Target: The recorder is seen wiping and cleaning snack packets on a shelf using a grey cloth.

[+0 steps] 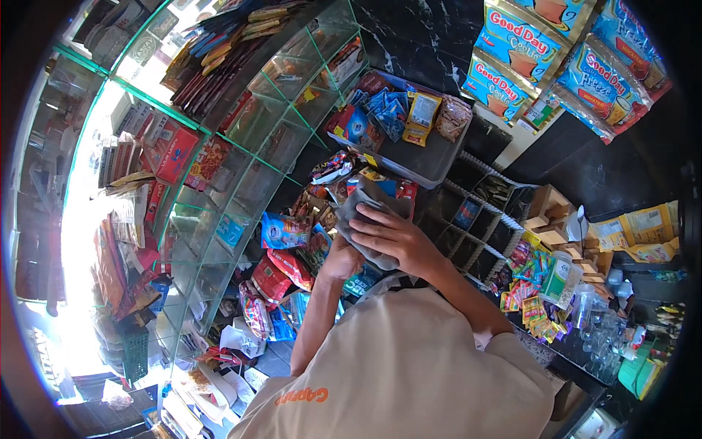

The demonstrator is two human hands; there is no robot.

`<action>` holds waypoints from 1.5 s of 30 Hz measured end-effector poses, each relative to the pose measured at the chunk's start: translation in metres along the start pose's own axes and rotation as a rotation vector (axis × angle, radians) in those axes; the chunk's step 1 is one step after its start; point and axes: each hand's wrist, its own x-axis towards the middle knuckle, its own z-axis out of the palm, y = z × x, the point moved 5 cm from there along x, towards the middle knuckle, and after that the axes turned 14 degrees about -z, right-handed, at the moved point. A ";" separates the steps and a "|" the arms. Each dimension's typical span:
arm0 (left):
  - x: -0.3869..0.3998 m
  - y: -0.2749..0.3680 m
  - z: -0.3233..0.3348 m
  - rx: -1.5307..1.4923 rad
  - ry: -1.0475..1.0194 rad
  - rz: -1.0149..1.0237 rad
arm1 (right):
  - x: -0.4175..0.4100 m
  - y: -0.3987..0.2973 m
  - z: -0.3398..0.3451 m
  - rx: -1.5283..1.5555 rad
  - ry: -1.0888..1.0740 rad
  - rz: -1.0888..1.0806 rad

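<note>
A dark grey cloth (375,200) is bunched up between my two hands in front of my chest. My left hand (341,257) grips its lower left side, fingers curled. My right hand (386,236) lies over the cloth with the fingers bent across it. Whether anything is wrapped inside the cloth cannot be seen. Around and beneath the hands lie many sachets and packs, among them a blue pack (285,230) and red packs (271,277). Just beyond the hands stands a grey plastic tray (408,159) holding several snack and drink sachets.
Glass shelves (258,148) with packets curve along the left. Right of the tray is a divided black organizer (474,219). Strips of coffee sachets (510,49) hang at the upper right. Sachets, a lidded plastic jar (562,280) and glasses (603,335) stand at the right.
</note>
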 end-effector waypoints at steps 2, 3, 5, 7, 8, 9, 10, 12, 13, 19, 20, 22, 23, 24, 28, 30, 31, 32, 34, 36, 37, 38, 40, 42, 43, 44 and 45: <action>0.000 -0.002 -0.005 0.032 0.002 0.007 | -0.009 0.012 0.011 0.008 -0.111 0.002; -0.001 0.001 0.001 0.062 0.003 0.013 | -0.011 0.018 0.008 0.010 -0.113 0.003; -0.003 0.005 0.013 0.064 -0.023 0.004 | -0.014 0.029 -0.002 -0.152 -0.094 -0.027; -0.005 0.009 0.024 0.058 -0.100 -0.037 | -0.023 0.043 -0.006 -0.107 -0.006 0.018; -0.005 0.008 0.028 0.085 -0.106 -0.044 | -0.031 0.052 -0.012 -0.038 0.087 0.127; -0.005 0.007 0.031 0.085 -0.105 -0.045 | -0.034 0.058 -0.018 0.032 0.180 0.236; -0.005 0.007 0.035 0.065 -0.132 -0.062 | -0.037 0.063 -0.023 0.070 0.240 0.318; -0.004 0.005 0.037 0.044 -0.139 -0.081 | -0.034 0.060 -0.031 0.055 0.310 0.330; -0.004 0.005 0.038 0.042 -0.138 -0.083 | -0.031 0.057 -0.038 0.040 0.379 0.339; 0.003 -0.003 0.024 0.009 -0.069 -0.061 | 0.000 0.015 -0.021 -0.126 0.134 0.057; 0.004 -0.006 0.020 0.011 -0.070 -0.062 | 0.000 0.014 -0.013 -0.092 0.035 0.017; 0.006 -0.011 0.014 -0.049 -0.064 -0.119 | -0.001 0.016 -0.004 -0.089 -0.091 -0.027; 0.007 -0.012 0.011 -0.049 -0.063 -0.119 | -0.004 0.022 -0.003 -0.088 -0.091 -0.027; 0.006 -0.008 0.018 -0.025 -0.100 -0.128 | -0.008 0.030 -0.005 -0.085 -0.060 0.012; -0.002 -0.002 0.037 0.014 -0.142 -0.104 | -0.017 0.057 -0.017 -0.066 0.055 0.160; -0.003 0.000 0.043 0.045 -0.138 -0.075 | -0.019 0.059 -0.027 0.005 0.225 0.288; -0.003 0.003 0.045 -0.016 -0.086 -0.093 | -0.016 0.055 -0.028 0.007 0.223 0.288; -0.001 0.004 0.044 -0.077 -0.032 -0.112 | -0.014 0.050 -0.031 -0.079 0.279 0.268; 0.004 0.000 0.033 -0.179 -0.074 -0.121 | -0.009 0.033 -0.033 -0.183 0.302 0.190; 0.007 0.004 0.037 -0.238 -0.042 -0.102 | -0.008 0.024 -0.019 -0.206 0.193 0.165; 0.009 0.006 0.038 -0.239 -0.041 -0.105 | -0.009 0.020 -0.011 -0.229 0.089 0.140; 0.010 0.007 0.035 -0.269 0.018 -0.109 | -0.017 0.024 0.000 -0.233 -0.026 0.140; 0.014 0.016 0.036 -0.292 0.068 -0.117 | -0.022 0.022 0.013 -0.202 -0.079 0.151; 0.016 0.019 0.035 -0.296 0.055 -0.111 | -0.021 0.015 0.020 -0.212 -0.227 0.133; 0.016 0.020 0.035 -0.301 0.042 -0.104 | -0.023 0.013 0.023 -0.210 -0.229 0.132; 0.015 0.022 0.032 -0.340 0.059 -0.107 | -0.025 0.008 0.026 -0.162 -0.224 0.105; 0.015 0.024 0.030 -0.342 0.059 -0.105 | -0.024 0.004 0.028 -0.116 -0.220 0.077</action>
